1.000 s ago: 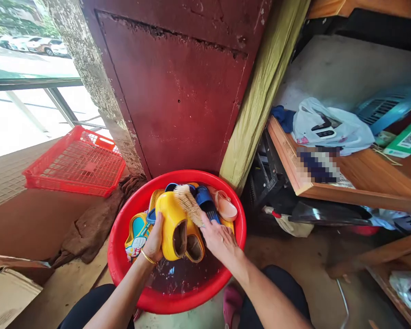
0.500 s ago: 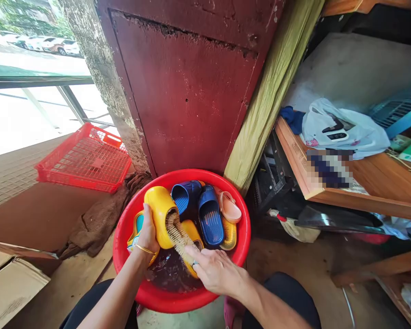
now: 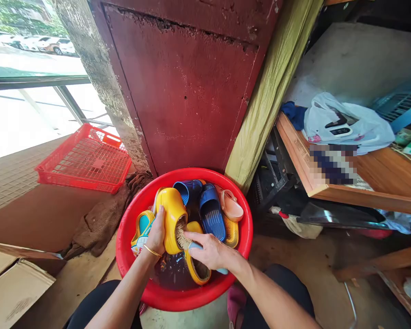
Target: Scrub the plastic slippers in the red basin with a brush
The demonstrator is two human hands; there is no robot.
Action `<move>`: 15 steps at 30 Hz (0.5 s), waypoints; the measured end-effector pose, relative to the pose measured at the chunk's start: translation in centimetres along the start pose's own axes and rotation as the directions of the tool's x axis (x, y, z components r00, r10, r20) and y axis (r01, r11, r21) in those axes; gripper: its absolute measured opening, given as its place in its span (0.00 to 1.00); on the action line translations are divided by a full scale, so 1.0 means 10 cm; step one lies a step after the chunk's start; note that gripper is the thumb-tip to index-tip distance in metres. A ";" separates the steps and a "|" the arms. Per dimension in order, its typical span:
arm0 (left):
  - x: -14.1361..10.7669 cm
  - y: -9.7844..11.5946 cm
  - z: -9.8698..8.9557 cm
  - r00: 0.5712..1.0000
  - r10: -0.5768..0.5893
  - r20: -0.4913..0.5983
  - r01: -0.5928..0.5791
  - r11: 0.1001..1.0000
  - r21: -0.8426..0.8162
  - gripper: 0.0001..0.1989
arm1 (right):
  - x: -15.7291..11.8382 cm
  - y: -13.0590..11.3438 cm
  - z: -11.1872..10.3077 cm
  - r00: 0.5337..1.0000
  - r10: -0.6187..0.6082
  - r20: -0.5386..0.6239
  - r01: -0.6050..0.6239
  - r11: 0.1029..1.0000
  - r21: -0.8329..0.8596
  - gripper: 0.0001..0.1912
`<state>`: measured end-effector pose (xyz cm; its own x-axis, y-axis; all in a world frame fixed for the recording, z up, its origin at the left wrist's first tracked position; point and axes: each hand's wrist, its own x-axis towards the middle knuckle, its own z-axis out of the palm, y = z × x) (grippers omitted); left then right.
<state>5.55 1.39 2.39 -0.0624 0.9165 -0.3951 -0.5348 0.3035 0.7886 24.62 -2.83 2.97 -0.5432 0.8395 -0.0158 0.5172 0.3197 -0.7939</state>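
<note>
My left hand (image 3: 156,233) grips a yellow clog (image 3: 170,208) by its side, holding it tilted over a red basin (image 3: 123,224). My right hand (image 3: 208,250) is closed on a scrub brush (image 3: 182,237) with pale bristles and a light blue handle; its bristled end is inside the clog's opening. Dark water (image 3: 174,272) lies in the basin. Around the clog are a second yellow clog (image 3: 194,269), a blue slide sandal (image 3: 211,212), a dark blue clog (image 3: 191,189), a pink sandal (image 3: 232,208) and a yellow-and-teal sandal (image 3: 142,230).
A red plastic crate (image 3: 85,157) and a brown cloth (image 3: 96,226) lie to the left, near a cardboard box (image 3: 17,292). A dark red door (image 3: 181,91) stands behind the basin. A wooden shelf (image 3: 390,173) with a white plastic bag (image 3: 345,121) is on the right.
The brush has gone deeper into the yellow clog, and my right hand is closer to the opening. The clog has shifted slightly right and down with my left hand.
</note>
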 end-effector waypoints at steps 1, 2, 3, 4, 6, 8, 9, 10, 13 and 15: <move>0.01 0.03 -0.01 1.000 -0.019 -0.021 0.019 1.000 -0.008 0.29 | -0.06 0.00 0.00 1.000 0.001 0.023 -0.001 1.000 -0.018 0.31; 0.02 0.06 -0.01 0.999 -0.031 -0.042 0.031 0.999 -0.010 0.28 | -0.12 -0.01 -0.01 0.999 0.006 0.038 -0.004 0.999 -0.049 0.32; 0.02 0.09 -0.01 0.998 -0.032 -0.058 0.031 0.999 -0.006 0.26 | -0.18 -0.02 -0.03 0.999 0.015 0.050 -0.010 0.996 -0.090 0.33; 0.03 0.10 -0.01 0.997 -0.020 -0.069 0.020 1.000 0.003 0.25 | -0.24 -0.03 -0.05 0.997 0.027 0.068 -0.017 0.991 -0.134 0.33; 0.04 0.12 0.01 0.996 0.003 -0.085 -0.001 1.000 0.026 0.22 | -0.34 -0.04 -0.08 0.992 0.053 0.112 -0.028 0.975 -0.220 0.33; 0.04 0.11 0.02 0.996 0.020 -0.085 -0.016 0.999 0.047 0.19 | -0.41 -0.04 -0.09 0.987 0.072 0.141 -0.027 0.953 -0.302 0.32; 0.04 0.10 0.03 0.996 0.025 -0.090 -0.020 0.999 0.049 0.19 | -0.42 -0.03 -0.08 0.988 0.076 0.137 -0.026 0.941 -0.339 0.32; 0.03 0.08 0.05 0.994 0.022 -0.104 -0.017 0.999 0.047 0.19 | -0.41 -0.03 -0.05 0.990 0.076 0.118 -0.027 0.930 -0.365 0.32; 0.00 -0.01 0.08 0.992 -0.034 -0.118 0.040 0.998 0.053 0.22 | -0.26 0.01 0.09 0.998 0.052 0.026 -0.038 0.922 -0.385 0.32; -0.03 -0.10 0.11 0.995 -0.073 -0.061 0.078 0.994 0.079 0.24 | -0.10 0.03 0.18 0.998 0.045 -0.033 -0.054 0.931 -0.362 0.31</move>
<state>7.01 1.14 2.26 -0.0748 0.8741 -0.4799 -0.4703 0.3935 0.7900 24.14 -4.35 1.69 -0.4968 0.8673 -0.0314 0.7504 0.4110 -0.5177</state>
